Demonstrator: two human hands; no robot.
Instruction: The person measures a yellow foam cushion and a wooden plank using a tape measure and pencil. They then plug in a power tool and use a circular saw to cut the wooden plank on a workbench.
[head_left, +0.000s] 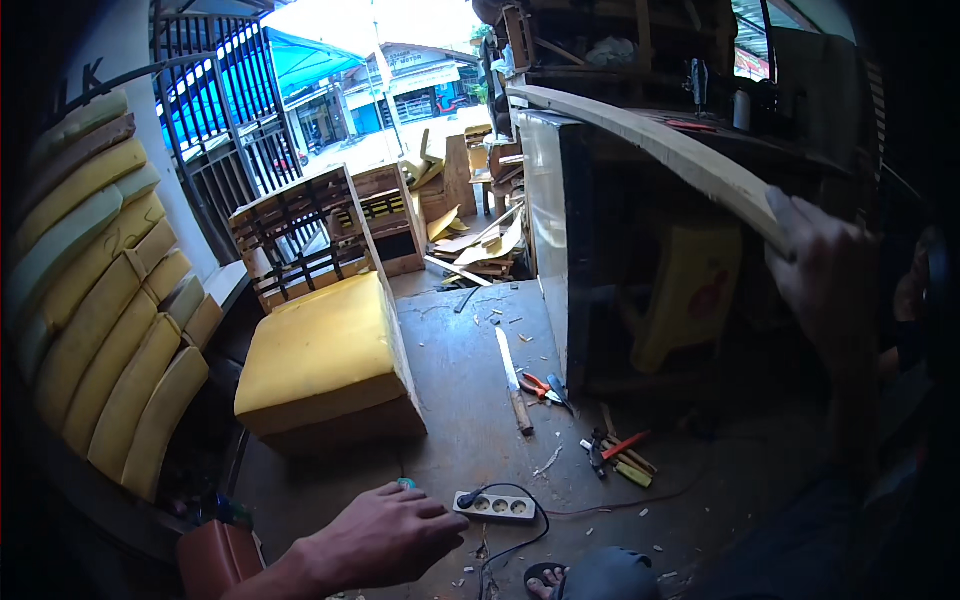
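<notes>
My right hand (pixel 825 260) grips the near end of a long wooden slat (pixel 670 145), its fingers wrapped round the edge. From there the slat slants up and away to the left, passing over a dark cabinet-like table. Low in the view, my left hand (pixel 385 535) hangs with loosely bent fingers and nothing visible in it. Beside its fingertips, a white power strip (pixel 498 505) lies on the floor with a black plug in one socket. A yellow-cushioned chair (pixel 320 345) with a webbed back frame stands beyond the left hand.
On the floor lie a long knife (pixel 512 380), orange-handled pliers (pixel 540 388) and a pile of hammers (pixel 620 455). Yellow foam pads (pixel 100 330) are stacked at left. A yellow plastic stool (pixel 690 290) sits under the table. Wood scraps (pixel 485 245) lie further back.
</notes>
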